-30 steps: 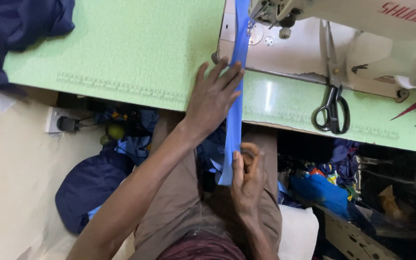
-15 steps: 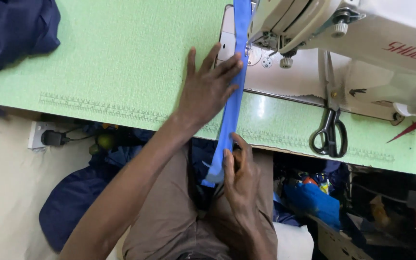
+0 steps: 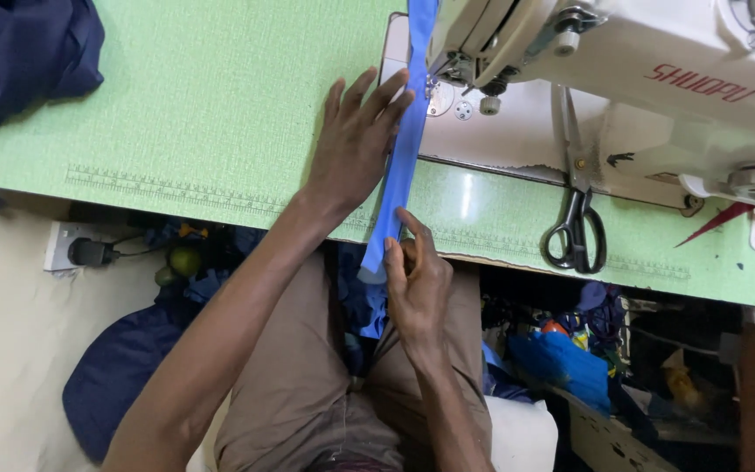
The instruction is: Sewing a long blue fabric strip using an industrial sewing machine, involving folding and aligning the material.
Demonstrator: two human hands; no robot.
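Left hand (image 3: 356, 144): open, flat on blue strip (image 3: 405, 149), beside sewing machine (image 3: 622, 79).
Right hand (image 3: 417, 280): apparently pinching the strip's lower end.

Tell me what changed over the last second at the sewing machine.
The left hand slid forward along the blue strip toward the needle, flat on the green table. The right hand moved up to the table edge, still pinching the strip's near end. The scissors, dark cloth and sewing machine stayed put.
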